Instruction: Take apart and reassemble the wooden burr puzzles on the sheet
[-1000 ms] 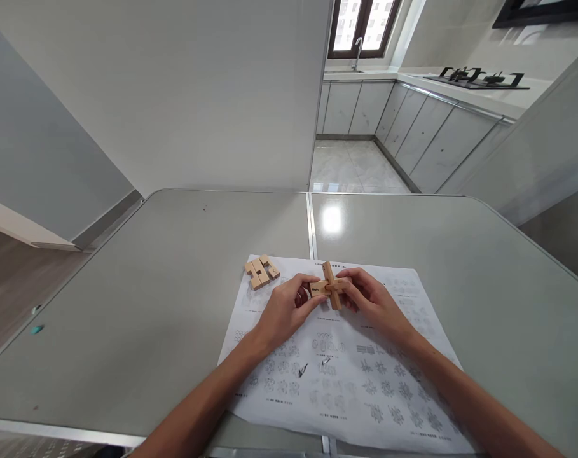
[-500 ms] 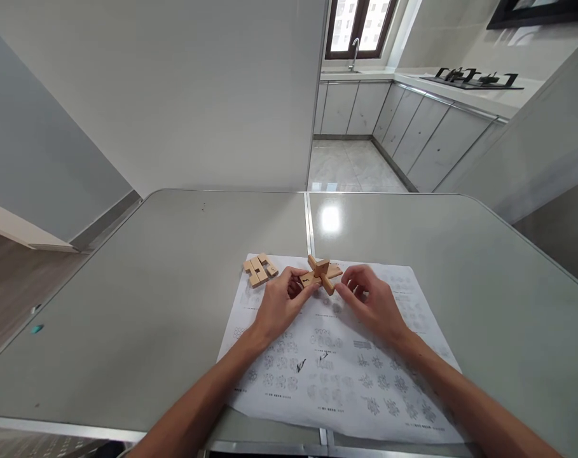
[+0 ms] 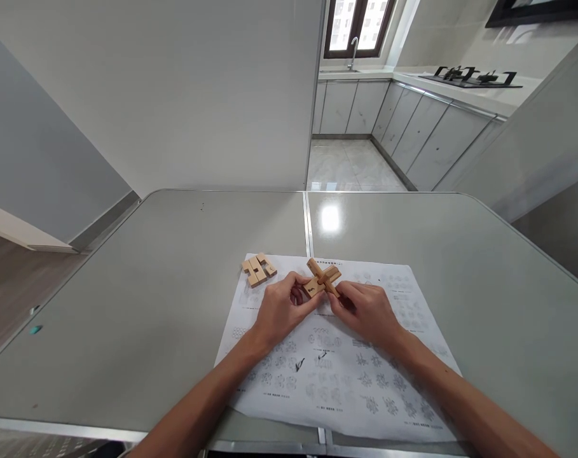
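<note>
Between my two hands is a wooden interlocking puzzle (image 3: 323, 277) made of crossed, notched sticks, with a dark mark on the stick at its left. My left hand (image 3: 282, 305) pinches that marked end between thumb and fingers. The near right stick end is gripped by my right hand (image 3: 365, 308), its fingers closed and partly hiding the wood. Both hands are over a printed paper sheet (image 3: 327, 394) covered with small line diagrams. Several loose notched wooden pieces (image 3: 259, 270) lie together beyond my left hand, at the sheet's upper left corner.
The sheet lies on a grey table (image 3: 126, 305) with a metal seam down its middle. A small teal bit (image 3: 35, 329) is near the left edge. Beyond the table are a white wall panel (image 3: 212, 95) and a kitchen counter with a gas stove (image 3: 470, 77).
My right hand has closed on a stick of the puzzle, where before it was just beside it. The puzzle has turned and tilted a little between my hands.
</note>
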Demonstrator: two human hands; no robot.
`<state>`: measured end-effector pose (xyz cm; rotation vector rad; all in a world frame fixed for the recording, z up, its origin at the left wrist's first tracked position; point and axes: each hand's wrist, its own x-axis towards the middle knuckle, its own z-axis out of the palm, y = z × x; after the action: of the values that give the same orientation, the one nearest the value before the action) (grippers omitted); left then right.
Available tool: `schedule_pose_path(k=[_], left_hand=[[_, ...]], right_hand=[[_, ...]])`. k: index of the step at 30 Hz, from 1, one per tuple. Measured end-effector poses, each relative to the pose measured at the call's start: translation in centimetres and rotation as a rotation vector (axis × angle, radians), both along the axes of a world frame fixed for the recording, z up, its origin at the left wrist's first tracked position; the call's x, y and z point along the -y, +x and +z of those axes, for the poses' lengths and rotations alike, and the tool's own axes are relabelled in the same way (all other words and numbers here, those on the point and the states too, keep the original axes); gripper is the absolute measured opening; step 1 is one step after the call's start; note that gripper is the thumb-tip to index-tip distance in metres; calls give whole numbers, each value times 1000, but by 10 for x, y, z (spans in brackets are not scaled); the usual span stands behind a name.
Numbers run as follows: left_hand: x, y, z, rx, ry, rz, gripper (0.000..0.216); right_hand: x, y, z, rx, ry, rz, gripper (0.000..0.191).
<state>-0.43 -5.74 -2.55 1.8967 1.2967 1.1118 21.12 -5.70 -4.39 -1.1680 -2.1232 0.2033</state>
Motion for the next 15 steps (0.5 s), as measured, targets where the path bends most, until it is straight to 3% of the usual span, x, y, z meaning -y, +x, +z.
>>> schedule_pose_path(k=[7,15], left_hand=[[2,3,4,14,25,1,25],[4,4,5,-8,72,37,23]], right_hand=[[0,0,3,74,120,-44,35],[-1,1,6,73,135,-11,36]])
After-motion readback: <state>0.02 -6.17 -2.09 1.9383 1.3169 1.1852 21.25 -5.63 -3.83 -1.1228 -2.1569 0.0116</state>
